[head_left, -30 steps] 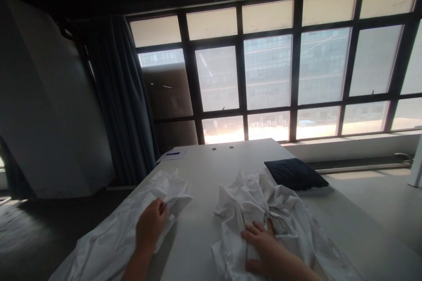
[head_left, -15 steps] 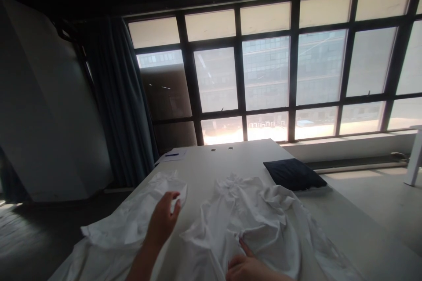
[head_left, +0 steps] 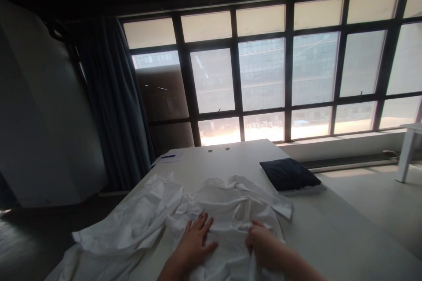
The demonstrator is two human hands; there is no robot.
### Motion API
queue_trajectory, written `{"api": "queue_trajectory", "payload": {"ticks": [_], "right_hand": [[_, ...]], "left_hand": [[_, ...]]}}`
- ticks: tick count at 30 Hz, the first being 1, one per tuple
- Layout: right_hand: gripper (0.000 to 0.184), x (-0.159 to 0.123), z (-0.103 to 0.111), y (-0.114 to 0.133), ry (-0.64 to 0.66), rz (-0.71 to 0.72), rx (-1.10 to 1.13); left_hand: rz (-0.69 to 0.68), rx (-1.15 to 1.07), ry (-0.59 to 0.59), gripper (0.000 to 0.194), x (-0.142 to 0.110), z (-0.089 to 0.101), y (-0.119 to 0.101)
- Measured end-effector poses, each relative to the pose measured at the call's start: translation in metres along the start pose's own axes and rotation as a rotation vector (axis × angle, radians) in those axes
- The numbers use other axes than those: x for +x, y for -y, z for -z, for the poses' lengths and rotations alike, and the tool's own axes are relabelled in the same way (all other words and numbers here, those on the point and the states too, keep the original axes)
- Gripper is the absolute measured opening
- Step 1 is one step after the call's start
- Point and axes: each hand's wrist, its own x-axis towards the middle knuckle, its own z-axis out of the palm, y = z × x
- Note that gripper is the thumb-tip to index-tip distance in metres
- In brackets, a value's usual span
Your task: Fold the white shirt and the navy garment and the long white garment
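The person's left hand [head_left: 194, 246], near six o'clock, is bare, with slender fingers [head_left: 206, 226] tapering to rounded tips and a shorter, thicker thumb [head_left: 211, 247]. Its smooth back runs into a bare left forearm [head_left: 172, 268] between six and seven o'clock. The right hand [head_left: 262, 241], at five o'clock, is bare too, as is the right forearm [head_left: 293, 263] between four and five. Dim light blurs the nails and finer creases.

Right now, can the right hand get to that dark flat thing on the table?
Probably yes: only low white cloth and tabletop lie between the right hand and the dark flat thing. But the hand seems to grip the cloth, so it might have to let go first.
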Motion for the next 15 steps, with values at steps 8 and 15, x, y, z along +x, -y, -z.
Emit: {"api": "queue_trajectory", "payload": {"ticks": [8, 15], "right_hand": [[0.046, 0.002, 0.054, -0.071, -0.198, -0.287, -0.261], [0.053, -0.006, 0.067, -0.085, -0.076, -0.324, -0.186]], "left_hand": [[-0.248, -0.025, -0.120, 0.083, -0.004, -0.007, -0.007], [-0.382, -0.015, -0.172, 0.025, -0.011, -0.005, -0.041]]}}
